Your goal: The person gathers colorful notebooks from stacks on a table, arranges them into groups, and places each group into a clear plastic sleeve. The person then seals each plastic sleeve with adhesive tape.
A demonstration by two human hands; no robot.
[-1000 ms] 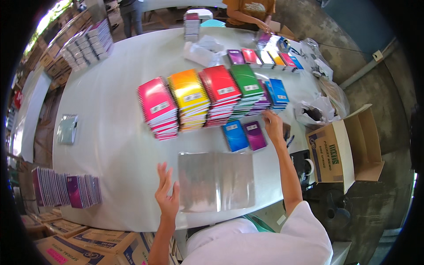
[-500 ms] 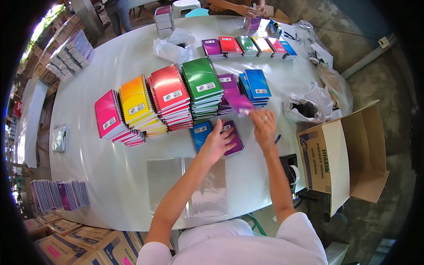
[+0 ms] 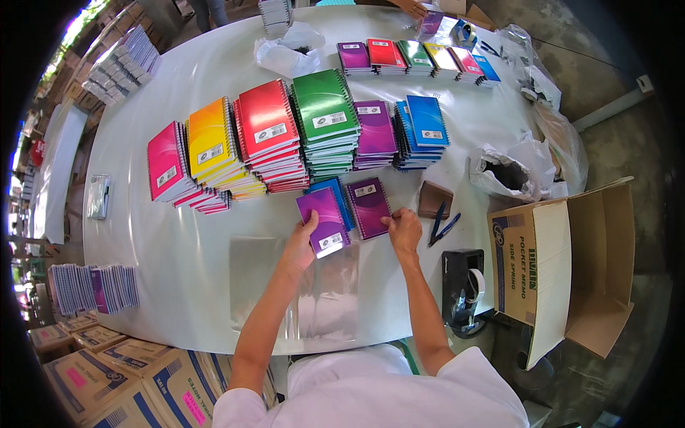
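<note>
My left hand (image 3: 300, 245) is closed on a purple spiral notebook (image 3: 325, 222), thumb on its cover. That notebook overlaps a blue notebook (image 3: 338, 194), hiding most of it. A second purple notebook (image 3: 368, 205) lies just to the right, and my right hand (image 3: 404, 230) pinches its lower right corner. Behind them stand stacks of pink (image 3: 168, 161), yellow (image 3: 210, 135), red (image 3: 265, 118), green (image 3: 323, 107), purple (image 3: 374, 128) and blue notebooks (image 3: 427, 123). Clear plastic sheets (image 3: 325, 299) lie on the table between my forearms.
Right of my hand are a brown block-like item (image 3: 434, 199), blue-handled pliers (image 3: 446, 230) and a black tape dispenser (image 3: 457, 289). An open carton (image 3: 531, 264) stands at the right edge. Smaller notebooks (image 3: 386, 54) line the far side, near another person's hand (image 3: 412, 7).
The purple notebook, raised in my right hand earlier, is now in my left. My right hand has come down to the other purple notebook. The brown item and pliers have come into sight.
</note>
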